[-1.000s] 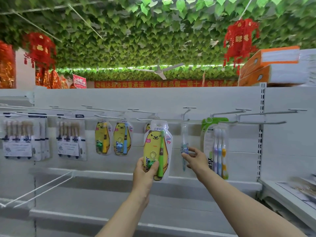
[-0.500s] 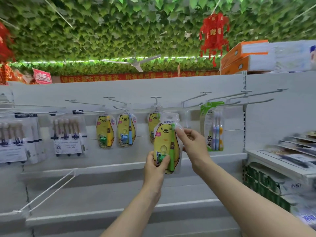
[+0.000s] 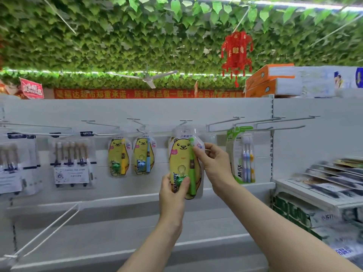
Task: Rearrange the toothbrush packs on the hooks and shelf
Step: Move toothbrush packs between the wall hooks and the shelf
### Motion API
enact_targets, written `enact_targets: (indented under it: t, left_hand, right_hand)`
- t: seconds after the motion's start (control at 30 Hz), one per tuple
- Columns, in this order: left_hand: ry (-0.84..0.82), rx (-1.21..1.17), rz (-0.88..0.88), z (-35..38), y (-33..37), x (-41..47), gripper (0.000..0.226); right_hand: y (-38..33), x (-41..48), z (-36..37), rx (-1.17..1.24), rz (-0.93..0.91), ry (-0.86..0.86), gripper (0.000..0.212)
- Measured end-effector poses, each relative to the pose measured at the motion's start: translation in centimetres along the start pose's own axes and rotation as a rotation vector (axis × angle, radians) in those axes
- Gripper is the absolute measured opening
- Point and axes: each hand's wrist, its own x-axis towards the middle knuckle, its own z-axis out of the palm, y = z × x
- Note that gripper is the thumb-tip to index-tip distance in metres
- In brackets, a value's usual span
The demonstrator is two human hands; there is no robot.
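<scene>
Fingers of left hand (image 3: 172, 190): pinching the bottom of the bear toothbrush pack (image 3: 181, 154).
Fingers of right hand (image 3: 214, 163): pinching its upper right edge.
Pack: upright, top just below a hook (image 3: 185, 121).

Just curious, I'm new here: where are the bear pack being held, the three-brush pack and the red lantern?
bear pack (image 3: 182, 149), head view, on the bear's yellow face
three-brush pack (image 3: 247, 165), head view, on the middle brush's handle
red lantern (image 3: 235, 53), head view, on its middle panel

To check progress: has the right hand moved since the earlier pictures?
Yes. The right hand went left, away from the All-fix pack, and now pinches the bear pack.
</scene>
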Motion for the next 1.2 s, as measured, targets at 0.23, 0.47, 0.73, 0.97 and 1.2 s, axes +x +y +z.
enact_targets:
  t: [0.23, 0.47, 0.73, 0.97, 1.2]
  left_hand:
    - [0.013, 0.024, 0.009, 0.2, -0.7, 1.5, 0.028]
    - [0.038, 0.048, -0.028, 0.3, -2.7, 4.6, 0.032]
    - [0.092, 0.189, -0.078, 0.3, -6.1, 10.7, 0.023]
    - [0.126, 0.269, -0.106, -0.2, -8.8, 15.2, 0.025]
    - [0.154, 0.3, -0.096, -0.2, -10.6, 17.2, 0.021]
  right_hand:
    - [1.3, 1.7, 0.2, 0.044, 0.018, 0.016, 0.011]
    - [3.9, 4.7, 0.2, 0.013, 0.064, 0.004, 0.011]
    - [8.1, 10.4, 0.8, -0.07, 0.11, -0.032, 0.02]
    - [12.0, 14.6, 1.0, -0.054, 0.138, -0.051, 0.023]
    - [14.5, 17.3, 0.9, -0.09, 0.148, -0.055, 0.021]
